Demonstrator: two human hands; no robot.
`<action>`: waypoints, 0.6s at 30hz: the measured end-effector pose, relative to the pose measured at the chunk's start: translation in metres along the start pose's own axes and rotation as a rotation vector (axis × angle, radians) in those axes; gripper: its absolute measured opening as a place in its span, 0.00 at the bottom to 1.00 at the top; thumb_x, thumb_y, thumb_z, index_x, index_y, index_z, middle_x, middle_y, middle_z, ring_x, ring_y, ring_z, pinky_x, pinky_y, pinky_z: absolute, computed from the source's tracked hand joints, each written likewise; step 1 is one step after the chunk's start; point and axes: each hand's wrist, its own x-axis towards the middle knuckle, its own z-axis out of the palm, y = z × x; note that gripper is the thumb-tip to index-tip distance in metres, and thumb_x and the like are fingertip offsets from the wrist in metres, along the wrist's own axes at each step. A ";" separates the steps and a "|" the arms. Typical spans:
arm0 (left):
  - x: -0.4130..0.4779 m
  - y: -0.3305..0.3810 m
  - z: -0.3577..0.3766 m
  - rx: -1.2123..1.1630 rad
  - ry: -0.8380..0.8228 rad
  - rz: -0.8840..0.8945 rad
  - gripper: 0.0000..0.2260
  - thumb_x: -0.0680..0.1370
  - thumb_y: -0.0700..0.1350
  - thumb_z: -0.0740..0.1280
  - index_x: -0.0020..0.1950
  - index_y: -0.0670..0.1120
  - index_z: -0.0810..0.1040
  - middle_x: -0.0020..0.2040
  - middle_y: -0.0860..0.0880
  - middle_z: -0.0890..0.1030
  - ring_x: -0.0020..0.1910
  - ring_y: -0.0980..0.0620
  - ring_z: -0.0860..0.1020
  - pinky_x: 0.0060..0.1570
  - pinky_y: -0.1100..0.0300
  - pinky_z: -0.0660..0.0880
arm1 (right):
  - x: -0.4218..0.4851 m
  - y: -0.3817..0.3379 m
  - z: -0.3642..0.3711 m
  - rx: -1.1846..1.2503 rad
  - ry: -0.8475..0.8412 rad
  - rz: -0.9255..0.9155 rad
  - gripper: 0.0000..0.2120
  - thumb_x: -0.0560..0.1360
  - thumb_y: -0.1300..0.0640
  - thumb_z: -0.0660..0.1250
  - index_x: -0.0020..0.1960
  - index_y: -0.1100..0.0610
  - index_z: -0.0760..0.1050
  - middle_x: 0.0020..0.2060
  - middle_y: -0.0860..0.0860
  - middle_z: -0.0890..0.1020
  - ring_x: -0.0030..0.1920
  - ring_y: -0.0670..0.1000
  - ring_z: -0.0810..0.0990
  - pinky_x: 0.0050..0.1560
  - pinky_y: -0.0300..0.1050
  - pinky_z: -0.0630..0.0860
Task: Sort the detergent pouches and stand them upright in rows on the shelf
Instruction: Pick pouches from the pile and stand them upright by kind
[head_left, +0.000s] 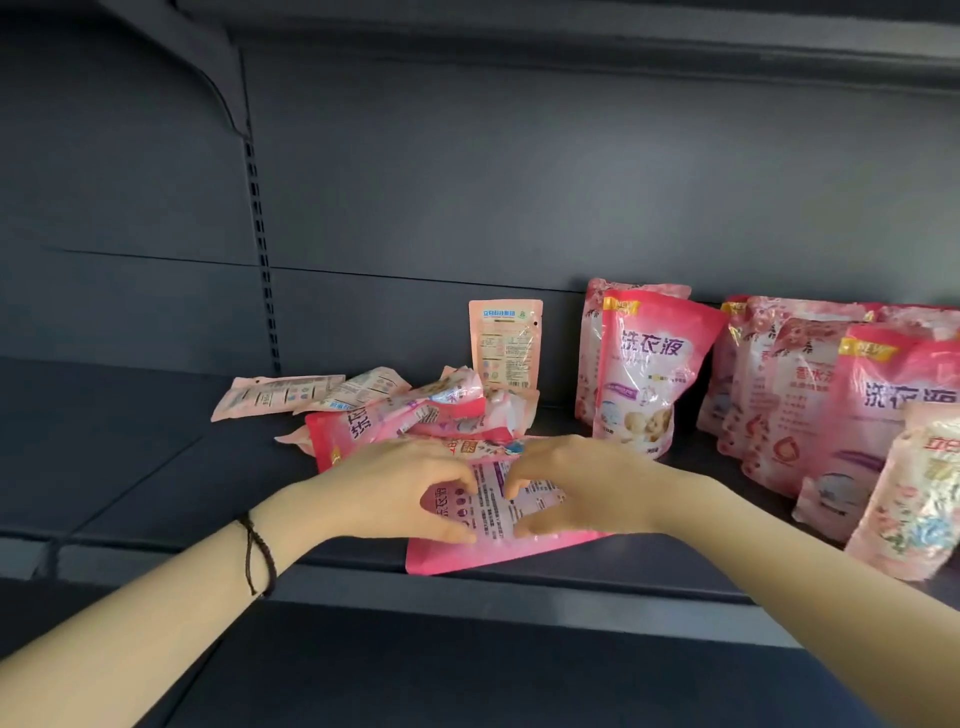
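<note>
A large pink detergent pouch (498, 545) lies flat, back side up, at the shelf's front edge. My left hand (400, 486) grips its left part and my right hand (576, 491) grips its right part, fingers curled over it. Behind them a jumble of pink pouches (415, 415) lies flat, with small ones (275, 397) spread to the left. One small pouch (505, 343) stands upright against the back wall. Large pink pouches (644, 374) stand upright to the right, with more rows (810, 395) further right.
The dark grey shelf (130, 441) stretches bare to the left of the pile. A slotted upright (262, 249) runs up the back wall. A lower shelf (467, 675) lies under my arms. A floral pouch (914, 499) leans at the right front.
</note>
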 end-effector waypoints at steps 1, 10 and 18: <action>-0.003 0.001 0.003 -0.016 0.006 -0.002 0.25 0.71 0.70 0.62 0.64 0.61 0.72 0.63 0.63 0.72 0.63 0.61 0.67 0.60 0.59 0.68 | -0.002 -0.001 0.003 0.004 -0.011 -0.008 0.18 0.73 0.40 0.67 0.60 0.44 0.74 0.56 0.42 0.75 0.57 0.44 0.72 0.54 0.47 0.74; -0.020 -0.008 0.022 -0.478 0.168 -0.174 0.16 0.74 0.66 0.57 0.57 0.63 0.75 0.63 0.66 0.71 0.62 0.68 0.69 0.63 0.61 0.68 | -0.004 0.006 0.036 -0.206 0.188 -0.039 0.11 0.78 0.49 0.61 0.59 0.47 0.78 0.55 0.44 0.81 0.56 0.50 0.78 0.48 0.50 0.77; 0.003 -0.013 0.019 -1.084 0.653 -0.453 0.17 0.79 0.32 0.56 0.52 0.50 0.78 0.54 0.51 0.81 0.54 0.55 0.79 0.56 0.56 0.74 | -0.005 0.026 0.035 0.378 0.694 0.188 0.08 0.77 0.60 0.67 0.51 0.53 0.83 0.44 0.44 0.85 0.41 0.45 0.82 0.43 0.43 0.78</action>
